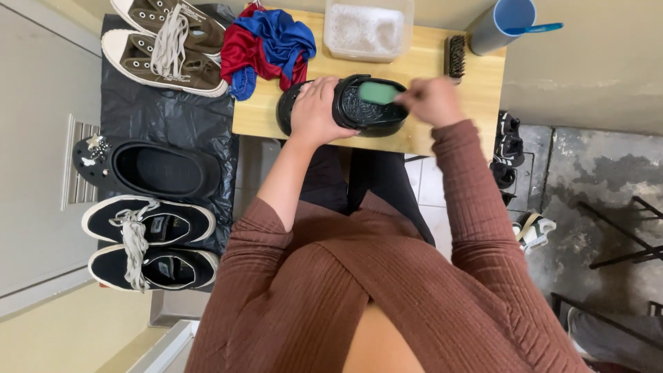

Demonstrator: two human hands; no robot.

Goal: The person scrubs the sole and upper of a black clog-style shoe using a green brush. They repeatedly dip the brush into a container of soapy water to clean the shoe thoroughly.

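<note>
Hands at work over a small wooden table [476, 97], seen from above. Our left hand [316, 110] lies across a black clog [345, 107] turned sole-up near the table's front edge, fingers curled over its side and gripping it. Our right hand [431, 100] is closed around the handle of a green-headed brush [378, 92], whose head rests on the clog's treaded sole.

Behind the clog we note a red and blue cloth [266, 45] bunched at the table's back left, a clear plastic tub of foamy water [366, 29] at back centre, and a dark bristle brush [455, 56] lying just right of the tub. A grey-blue cup [498, 24] with a blue stick across its mouth stands at the back right corner.

Left of the table, a black plastic sheet [162, 114] carries a pair of brown lace-up sneakers [169, 48], a second black clog [148, 167] upright, and a pair of black sneakers with white laces [148, 242].
</note>
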